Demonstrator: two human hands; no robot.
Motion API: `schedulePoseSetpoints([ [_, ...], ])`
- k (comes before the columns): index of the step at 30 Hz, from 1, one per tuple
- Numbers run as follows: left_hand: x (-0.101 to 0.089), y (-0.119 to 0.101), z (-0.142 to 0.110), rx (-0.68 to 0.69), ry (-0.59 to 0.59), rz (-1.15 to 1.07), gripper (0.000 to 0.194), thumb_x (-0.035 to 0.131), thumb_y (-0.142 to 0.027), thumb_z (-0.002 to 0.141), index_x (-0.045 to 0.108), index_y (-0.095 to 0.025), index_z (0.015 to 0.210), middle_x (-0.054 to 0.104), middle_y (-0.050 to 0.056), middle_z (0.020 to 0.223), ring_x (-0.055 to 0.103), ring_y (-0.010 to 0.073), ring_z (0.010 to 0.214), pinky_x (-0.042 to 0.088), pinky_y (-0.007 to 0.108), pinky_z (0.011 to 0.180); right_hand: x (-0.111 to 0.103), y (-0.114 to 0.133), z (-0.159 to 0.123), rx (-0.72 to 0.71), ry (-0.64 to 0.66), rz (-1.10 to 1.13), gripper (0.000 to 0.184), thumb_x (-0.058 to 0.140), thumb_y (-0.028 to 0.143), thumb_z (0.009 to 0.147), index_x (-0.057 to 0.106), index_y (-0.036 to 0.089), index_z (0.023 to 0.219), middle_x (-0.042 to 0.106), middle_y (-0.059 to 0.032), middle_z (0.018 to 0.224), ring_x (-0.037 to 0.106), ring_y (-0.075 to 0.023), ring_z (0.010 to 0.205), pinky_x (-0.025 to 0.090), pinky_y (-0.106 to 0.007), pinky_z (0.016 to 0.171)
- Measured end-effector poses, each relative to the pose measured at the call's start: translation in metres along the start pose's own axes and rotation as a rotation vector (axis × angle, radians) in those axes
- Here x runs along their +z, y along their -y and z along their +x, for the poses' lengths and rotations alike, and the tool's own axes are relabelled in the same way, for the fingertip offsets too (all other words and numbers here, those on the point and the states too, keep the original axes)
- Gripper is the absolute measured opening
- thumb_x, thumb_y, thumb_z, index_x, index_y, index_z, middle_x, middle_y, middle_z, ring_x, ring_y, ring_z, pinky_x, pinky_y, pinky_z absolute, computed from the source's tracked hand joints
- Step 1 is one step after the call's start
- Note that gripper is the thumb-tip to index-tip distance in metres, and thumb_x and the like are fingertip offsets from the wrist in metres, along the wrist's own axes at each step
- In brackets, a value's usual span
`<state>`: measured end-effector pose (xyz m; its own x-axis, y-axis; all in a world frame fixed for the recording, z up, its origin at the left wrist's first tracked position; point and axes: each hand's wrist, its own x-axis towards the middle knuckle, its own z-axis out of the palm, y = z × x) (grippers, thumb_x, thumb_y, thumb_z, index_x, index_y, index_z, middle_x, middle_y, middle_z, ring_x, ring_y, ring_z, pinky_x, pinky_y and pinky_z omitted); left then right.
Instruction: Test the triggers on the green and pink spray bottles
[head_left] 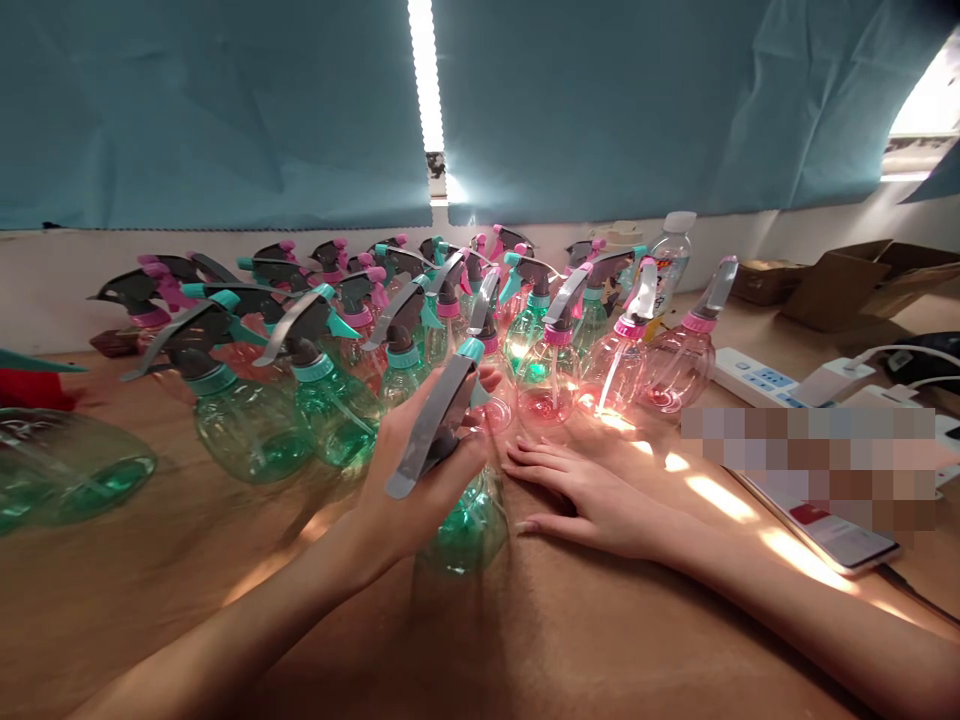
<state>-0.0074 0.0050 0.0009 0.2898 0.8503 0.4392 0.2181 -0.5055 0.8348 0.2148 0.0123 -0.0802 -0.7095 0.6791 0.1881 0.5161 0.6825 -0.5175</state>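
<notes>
The green spray bottle [469, 530] and pink spray bottles [546, 388] look like clear, glossy plastic; the grey spray heads [436, 425] are smooth, opaque plastic with a satin sheen. The brown table [585, 640] looks smooth and mostly matt. The curtain [225, 110] is creased matt cloth, the open box [840, 290] dull cardboard, the power strip [757, 376] smooth plastic, the phone [840, 535] glossy-screened.
</notes>
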Motion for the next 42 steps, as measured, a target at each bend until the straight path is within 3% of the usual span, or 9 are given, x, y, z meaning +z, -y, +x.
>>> schedulePoseSetpoints([
  [6, -0.001, 0.0, 0.0, 0.022, 0.016, 0.011, 0.048, 0.057, -0.01, 0.082, 0.056, -0.024, 0.128, 0.062, 0.005, 0.134, 0.063, 0.0238, 0.116, 0.053, 0.037, 0.097, -0.001, 0.0, 0.0, 0.001, 0.011, -0.008, 0.065, 0.051, 0.056, 0.094, 0.045, 0.016, 0.145, 0.037, -0.0119, 0.155, 0.032, -0.0276, 0.144, 0.029, -0.046, 0.118],
  [22, 0.0, 0.0, 0.001, 0.009, 0.03, 0.011, 0.044, 0.058, -0.013, 0.082, 0.057, -0.024, 0.124, 0.065, 0.005, 0.13, 0.065, 0.0231, 0.111, 0.055, 0.036, 0.089, 0.001, -0.001, -0.001, -0.003, -0.009, 0.015, 0.063, 0.054, 0.054, 0.093, 0.042, 0.024, 0.148, 0.036, -0.0079, 0.156, 0.031, -0.0286, 0.144, 0.027, -0.05, 0.118],
  [37, 0.002, -0.011, 0.003, -0.016, 0.022, 0.07, 0.03, 0.055, -0.014, 0.079, 0.056, -0.022, 0.109, 0.068, 0.005, 0.119, 0.065, 0.0226, 0.107, 0.054, 0.033, 0.085, -0.001, 0.001, 0.002, -0.022, -0.019, -0.007, 0.062, 0.053, 0.056, 0.093, 0.047, 0.021, 0.144, 0.043, -0.01, 0.152, 0.034, -0.0295, 0.143, 0.032, -0.049, 0.116],
  [42, 0.001, -0.01, 0.004, 0.01, 0.004, 0.129, 0.029, 0.053, -0.015, 0.078, 0.06, -0.023, 0.104, 0.069, 0.0, 0.092, 0.063, 0.0166, 0.072, 0.051, 0.032, 0.071, 0.0, 0.001, 0.001, -0.02, -0.021, -0.01, 0.062, 0.053, 0.057, 0.093, 0.047, 0.021, 0.144, 0.043, -0.0098, 0.152, 0.035, -0.0287, 0.142, 0.032, -0.049, 0.116],
])
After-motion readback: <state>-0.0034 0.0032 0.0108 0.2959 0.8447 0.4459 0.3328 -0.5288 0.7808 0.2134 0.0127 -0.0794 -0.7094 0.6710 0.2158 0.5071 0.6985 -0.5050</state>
